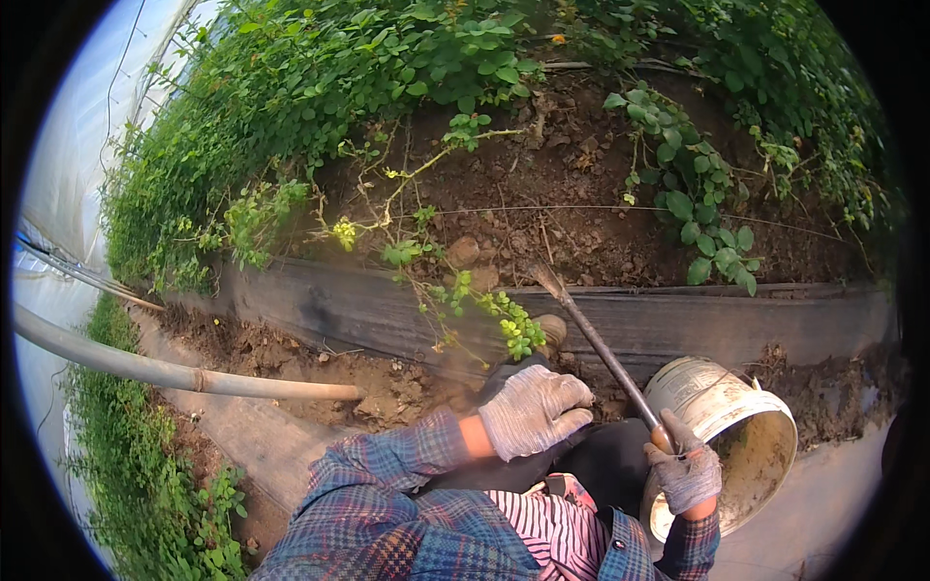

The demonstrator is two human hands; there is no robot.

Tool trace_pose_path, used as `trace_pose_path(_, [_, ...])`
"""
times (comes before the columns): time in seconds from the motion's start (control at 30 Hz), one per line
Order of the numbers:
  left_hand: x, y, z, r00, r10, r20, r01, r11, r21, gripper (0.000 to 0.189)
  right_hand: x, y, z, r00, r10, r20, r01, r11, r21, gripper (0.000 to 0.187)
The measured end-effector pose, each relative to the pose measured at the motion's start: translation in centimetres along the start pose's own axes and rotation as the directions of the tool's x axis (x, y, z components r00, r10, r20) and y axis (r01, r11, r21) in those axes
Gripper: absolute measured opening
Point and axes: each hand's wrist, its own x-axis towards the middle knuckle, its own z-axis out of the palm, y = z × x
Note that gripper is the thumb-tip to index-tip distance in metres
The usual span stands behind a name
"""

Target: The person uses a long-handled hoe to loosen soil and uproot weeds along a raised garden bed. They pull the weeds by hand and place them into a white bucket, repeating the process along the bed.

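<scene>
My right hand [686,465], in a worn knitted work glove, is closed round the wooden grip of a long metal digging tool [607,348]. The tool slants up and leftward; its narrow, soil-stained blade [548,279] lies over the upper edge of a dark sheet edging [436,312], at the bed's soil [567,160]. My left hand [538,412], gloved too, hovers over my dark-clad knee. Its fingers are bent, with thumb and forefinger apart and nothing visible between them; the palm is hidden. Just above it hangs a light-green leafy shoot [522,330].
A dirty white plastic bucket [755,428] lies tipped beside my right hand. Leafy bushes [407,58] fill the bed's far side, and a thin wire [552,208] crosses the soil. From the left, a pale pole [254,383] reaches the muddy ground. Plastic film [80,138] rises at left.
</scene>
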Motion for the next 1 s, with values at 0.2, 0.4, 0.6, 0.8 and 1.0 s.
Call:
trace_pose_path(0.2, [1.9,-0.8,0.7,0.985,0.124,0.121,-0.121,0.992,-0.035,0.021,1.3,1.0,-6.6,0.975,-0.038,-0.217,0.002,0.987,-0.163,0.048])
trace_pose_path(0.4, [4.8,-2.6,0.6,0.904,0.288,0.315,-0.248,0.955,-0.160,0.029,7.7,1.8,-11.4,0.996,-0.024,-0.082,0.061,0.876,0.479,0.053])
trace_pose_path(0.6, [8.5,-7.2,-2.0,0.807,0.313,0.502,-0.134,0.923,-0.361,0.023,15.0,-1.3,-13.5,0.891,0.284,-0.354,-0.151,0.921,0.359,0.030])
trace_pose_path(0.8, [9.5,-9.5,-4.5,0.874,0.155,0.460,0.003,0.946,-0.325,0.020,17.6,-3.7,-16.0,0.869,0.376,-0.321,-0.259,0.900,0.351,0.027])
trace_pose_path(1.0, [9.3,-7.9,-5.1,0.815,-0.049,0.578,0.261,0.921,-0.289,0.020,17.6,-6.6,-16.1,0.875,0.485,0.020,-0.409,0.714,0.568,0.036])
